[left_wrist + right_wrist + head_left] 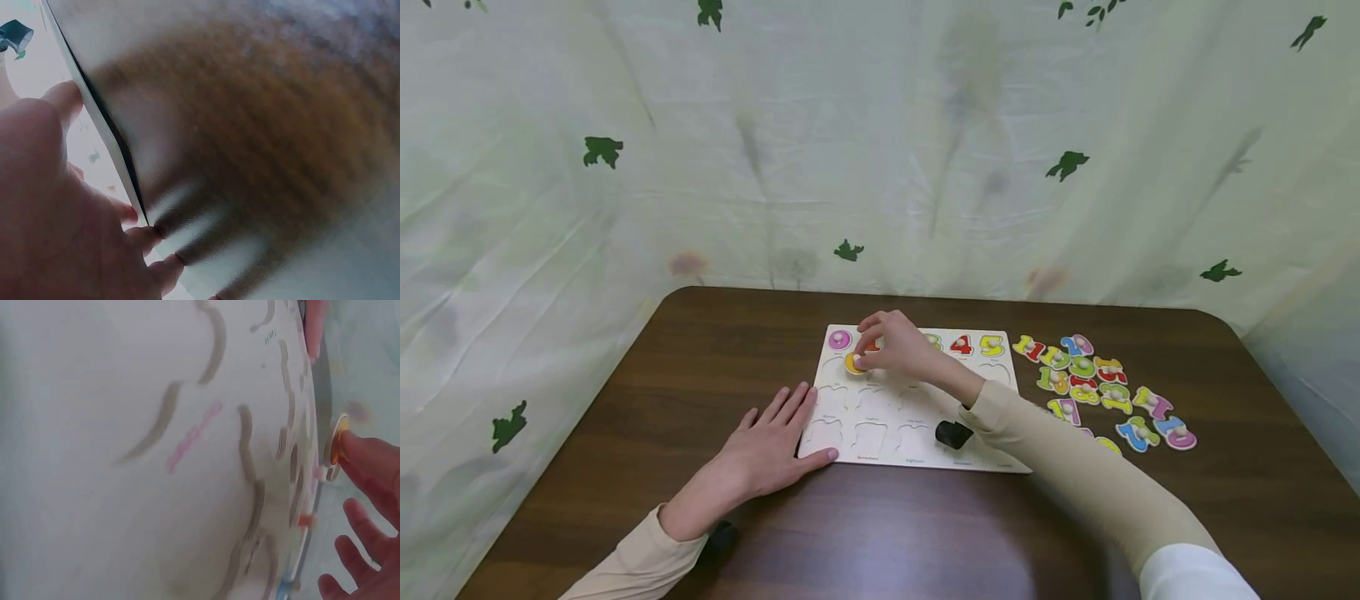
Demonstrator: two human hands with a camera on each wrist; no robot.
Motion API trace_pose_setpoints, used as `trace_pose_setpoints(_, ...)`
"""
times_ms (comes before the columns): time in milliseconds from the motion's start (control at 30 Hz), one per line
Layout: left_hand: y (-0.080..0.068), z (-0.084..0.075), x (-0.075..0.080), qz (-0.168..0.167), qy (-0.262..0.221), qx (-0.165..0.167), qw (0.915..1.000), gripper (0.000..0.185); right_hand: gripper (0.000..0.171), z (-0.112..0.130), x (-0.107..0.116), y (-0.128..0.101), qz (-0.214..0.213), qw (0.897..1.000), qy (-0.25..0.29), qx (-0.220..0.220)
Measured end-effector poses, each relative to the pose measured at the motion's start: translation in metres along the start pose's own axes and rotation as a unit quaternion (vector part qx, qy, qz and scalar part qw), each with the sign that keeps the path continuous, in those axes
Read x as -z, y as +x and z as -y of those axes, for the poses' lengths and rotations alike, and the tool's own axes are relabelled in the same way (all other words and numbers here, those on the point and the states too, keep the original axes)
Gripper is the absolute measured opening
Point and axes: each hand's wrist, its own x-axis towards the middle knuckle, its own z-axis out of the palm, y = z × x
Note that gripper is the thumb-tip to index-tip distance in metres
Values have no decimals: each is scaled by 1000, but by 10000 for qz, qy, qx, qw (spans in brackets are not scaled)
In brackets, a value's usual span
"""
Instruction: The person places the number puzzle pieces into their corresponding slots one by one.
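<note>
Puzzle board (891, 448) holds number pieces (992, 346) (one perhaps hidden)

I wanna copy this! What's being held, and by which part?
Right hand holds a yellow piece from its coloured side; exact grip hidden. Left hand: nothing.

The counter (880, 533) has a smooth, dark wood-grain top that throws back a soft sheen. On it, the number puzzle board (917, 423) looks smooth, with shallow recesses breaking its face. The loose number pieces (1082, 367) seem to be painted wood or plastic, I can't tell which. The hanging sheet (865, 125) looks like thin, creased cloth, faintly shiny. The right sleeve (1075, 458) is soft, matt fabric.
</note>
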Motion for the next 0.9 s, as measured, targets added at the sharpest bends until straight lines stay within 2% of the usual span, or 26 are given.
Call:
trace_pose_setpoints(400, -1, 1, 0, -38, 34, -39, 10000, 97, 7, 16, -26, 21, 126, 9970, -747, 183)
trace_pose_setpoints(900, -2, 0, 0, -78, 21, -33, 10000, 96, 11, 26, -27, 25, 88, 9932, -1156, 126)
